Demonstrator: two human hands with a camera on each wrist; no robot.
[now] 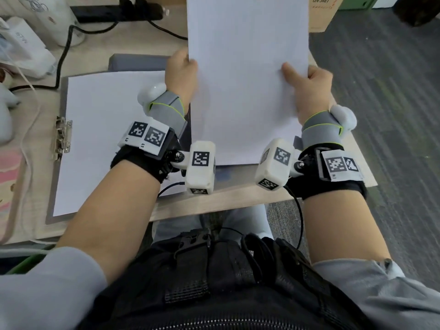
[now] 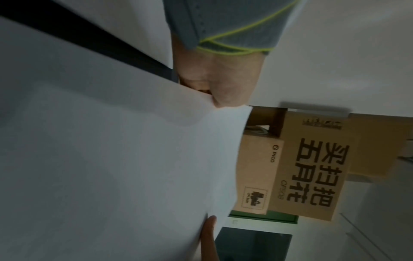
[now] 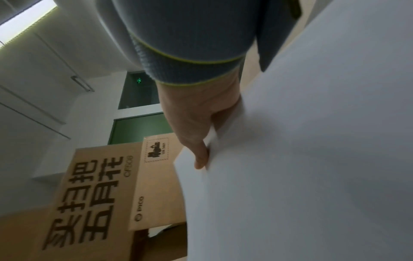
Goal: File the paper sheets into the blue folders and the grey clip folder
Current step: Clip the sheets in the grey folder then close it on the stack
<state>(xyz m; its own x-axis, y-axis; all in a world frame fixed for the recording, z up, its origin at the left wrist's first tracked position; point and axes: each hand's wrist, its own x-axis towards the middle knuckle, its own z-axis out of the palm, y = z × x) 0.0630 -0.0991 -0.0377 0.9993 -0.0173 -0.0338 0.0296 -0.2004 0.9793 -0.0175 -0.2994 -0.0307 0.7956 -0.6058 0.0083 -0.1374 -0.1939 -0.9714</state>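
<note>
A stack of white paper sheets (image 1: 247, 79) is held up over the desk between both hands. My left hand (image 1: 183, 67) grips its left edge, thumb on top (image 2: 223, 84). On the right edge, my right hand (image 1: 304, 79) pinches the stack, thumb over the front (image 3: 196, 137). The grey clip folder (image 1: 63, 96) lies flat to the left with its metal clip (image 1: 63, 136) at its left edge and one white sheet (image 1: 107, 139) on it. A strip of blue (image 1: 226, 173) shows under the stack's near edge; what it belongs to is hidden.
A grey block (image 1: 138, 61) lies behind the clip folder. A black power strip (image 1: 119, 11) and cable (image 1: 64, 51) cross the back of the desk. White packets (image 1: 21, 48) crowd the left. Cardboard boxes (image 3: 100, 194) stand beyond the desk. The desk's front edge (image 1: 226, 203) is near my lap.
</note>
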